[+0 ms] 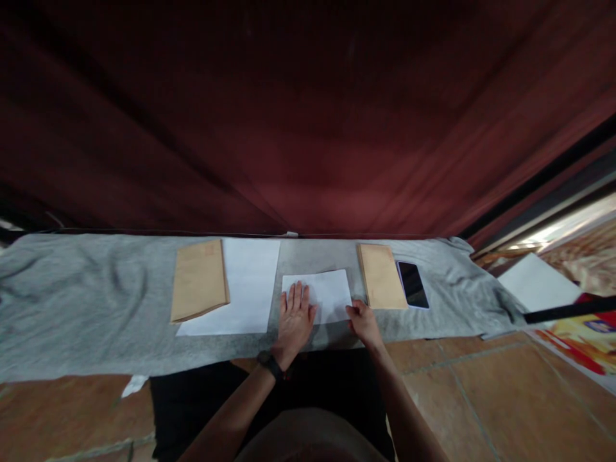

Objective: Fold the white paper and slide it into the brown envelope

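A folded sheet of white paper [332, 292] lies on the grey cloth in front of me. Flat on its left part rests my left hand [295, 321], fingers stretched out. My right hand [362, 319] pinches the paper's lower right corner between thumb and curled fingers. Left of the paper, a stack of brown envelopes [199, 279] partly covers larger white sheets [253, 282]. Another stack of brown envelopes [384, 277] sits just beyond my right hand.
A smartphone [412, 285] with a dark screen lies beside the right-hand envelopes. The grey cloth [96, 301] covers a long narrow surface against a dark red wall [308, 160]. At the far right are a white board [539, 282] and a colourful printed package [590, 337]. Tiled floor [462, 391] shows below.
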